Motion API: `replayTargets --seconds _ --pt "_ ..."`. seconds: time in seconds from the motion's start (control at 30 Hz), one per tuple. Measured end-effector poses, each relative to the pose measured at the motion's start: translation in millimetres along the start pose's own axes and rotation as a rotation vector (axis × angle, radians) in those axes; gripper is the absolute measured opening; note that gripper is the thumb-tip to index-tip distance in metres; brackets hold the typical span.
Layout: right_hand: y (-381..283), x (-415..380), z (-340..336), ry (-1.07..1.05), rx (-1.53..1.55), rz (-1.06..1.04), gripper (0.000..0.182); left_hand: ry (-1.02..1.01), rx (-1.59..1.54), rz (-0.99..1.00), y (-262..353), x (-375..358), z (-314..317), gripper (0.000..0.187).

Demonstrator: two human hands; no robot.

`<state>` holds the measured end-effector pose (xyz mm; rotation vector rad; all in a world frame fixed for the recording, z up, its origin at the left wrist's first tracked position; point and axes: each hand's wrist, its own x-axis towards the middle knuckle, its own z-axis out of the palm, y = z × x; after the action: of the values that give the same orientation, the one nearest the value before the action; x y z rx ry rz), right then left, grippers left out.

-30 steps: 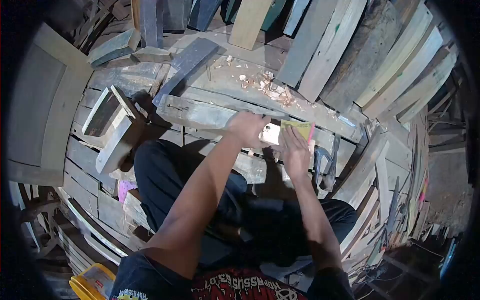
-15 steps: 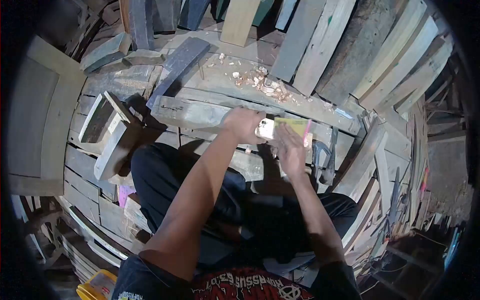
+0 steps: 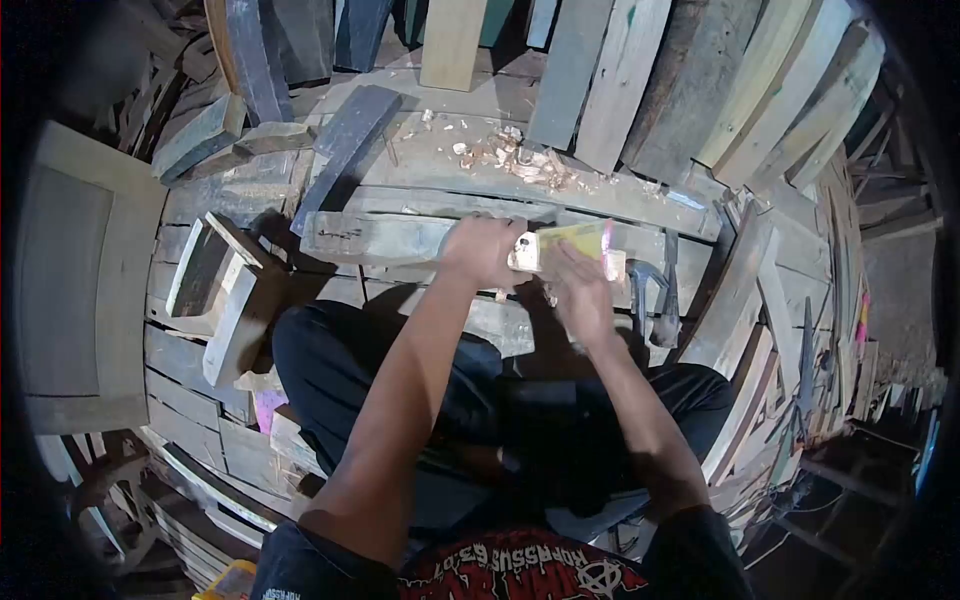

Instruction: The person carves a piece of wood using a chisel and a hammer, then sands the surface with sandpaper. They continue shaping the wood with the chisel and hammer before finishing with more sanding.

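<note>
My left hand (image 3: 482,252) is closed around a pale piece of wood (image 3: 524,252), pressing it down over a long grey plank (image 3: 375,238). Its bright end shows just right of my knuckles. Against that wood, my right hand (image 3: 582,295) holds a yellow sheet (image 3: 575,240) with a pink edge, fingers laid along its face. The thumb side and whatever is under the sheet are hidden. Right of this hand, a dark metal clamp (image 3: 645,285) lies on the boards beside a hammer-like tool (image 3: 668,325), whose kind I cannot fully make out.
Wood shavings (image 3: 525,165) are scattered beyond the plank. Several boards (image 3: 625,85) lean along the far side. A dark wood offcut (image 3: 350,145) and a wooden bracket-like piece (image 3: 235,300) lie to the left. A panelled door (image 3: 70,290) stands at far left; a handsaw-like blade (image 3: 806,360) is at right.
The yellow sheet has shifted and now tilts along the wood, with its pink edge at the right. My right hand moved slightly with it; my left hand keeps its hold. The camera view has shifted slightly.
</note>
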<state>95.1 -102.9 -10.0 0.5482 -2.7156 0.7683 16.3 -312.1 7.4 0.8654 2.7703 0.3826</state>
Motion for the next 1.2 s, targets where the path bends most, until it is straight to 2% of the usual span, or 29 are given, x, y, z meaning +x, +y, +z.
replayTargets --seconds 0.07,0.17,0.23,0.27,0.3,0.37,0.4,0.5,0.53,0.57,0.63,0.7,0.77,0.83,0.87,0.9,1.0,1.1,1.2 --pt "6.8 -3.6 3.0 -0.043 0.061 -0.067 0.035 -0.005 -0.014 -0.015 4.0 -0.3 -2.0 0.075" --pt "20.7 12.2 -3.6 0.103 -0.072 0.119 0.032 0.057 -0.003 -0.01 1.3 -1.6 3.4 0.076" --pt "8.4 -2.2 0.7 0.03 -0.075 -0.036 0.035 0.051 0.02 0.024 -0.7 0.0 6.6 0.077" --pt "5.4 -3.4 4.5 -0.001 -0.008 -0.044 0.037 0.109 -0.005 0.048 -2.6 0.4 11.5 0.077" --pt "1.2 -6.1 5.4 -0.032 0.058 -0.048 0.04 0.074 -0.007 0.026 1.7 0.7 7.9 0.077" --pt "15.1 8.1 0.2 0.07 -0.051 0.022 0.041 0.008 0.004 -0.023 1.7 5.6 -2.0 0.076" --pt "14.7 10.1 3.1 0.102 -0.082 0.067 0.04 0.077 -0.009 0.016 -1.4 5.7 1.3 0.075" --pt "-7.9 -9.8 11.3 -0.003 -0.026 -0.047 0.042 0.046 0.004 -0.011 1.4 4.4 7.1 0.075" --pt "1.3 -3.8 7.6 0.008 0.017 -0.075 0.04 0.037 -0.006 -0.027 3.2 3.7 4.7 0.073" --pt "11.1 2.7 2.8 0.052 -0.071 -0.085 0.036 0.021 -0.013 -0.033 4.1 4.3 2.8 0.073" --pt "12.6 9.1 2.0 0.091 -0.073 0.113 0.037 -0.009 -0.017 -0.049 1.8 8.4 -1.7 0.072" --pt "-2.4 1.5 3.8 0.092 -0.023 0.014 0.036 -0.024 -0.002 -0.041 2.0 7.2 -1.7 0.074" --pt "-1.1 2.3 2.3 0.101 0.082 0.049 0.04 -0.026 0.009 -0.056 2.7 9.7 -3.2 0.075" --pt "1.3 14.6 -16.9 0.121 0.186 0.238 0.039 0.038 0.017 -0.021 -0.1 8.8 -1.7 0.079" --pt "-1.2 23.3 -27.5 0.262 0.088 0.057 0.037 -0.006 0.012 -0.054 -2.3 10.4 -0.4 0.079" --pt "-4.4 17.1 -29.0 0.216 0.121 0.202 0.036 -0.056 0.006 -0.082 -2.7 12.4 -1.6 0.078" --pt "-13.6 13.1 -26.8 0.157 0.141 0.067 0.034 -0.01 -0.102 -0.061 -5.7 16.2 -7.3 0.077" --pt "-15.9 12.9 -11.4 0.076 0.109 -0.035 0.034 -0.049 -0.076 -0.073 -1.9 17.6 -18.4 0.073" --pt "-6.3 15.8 -4.7 0.011 0.055 -0.109 0.031 -0.097 -0.078 -0.127 1.6 21.5 -24.0 0.078"
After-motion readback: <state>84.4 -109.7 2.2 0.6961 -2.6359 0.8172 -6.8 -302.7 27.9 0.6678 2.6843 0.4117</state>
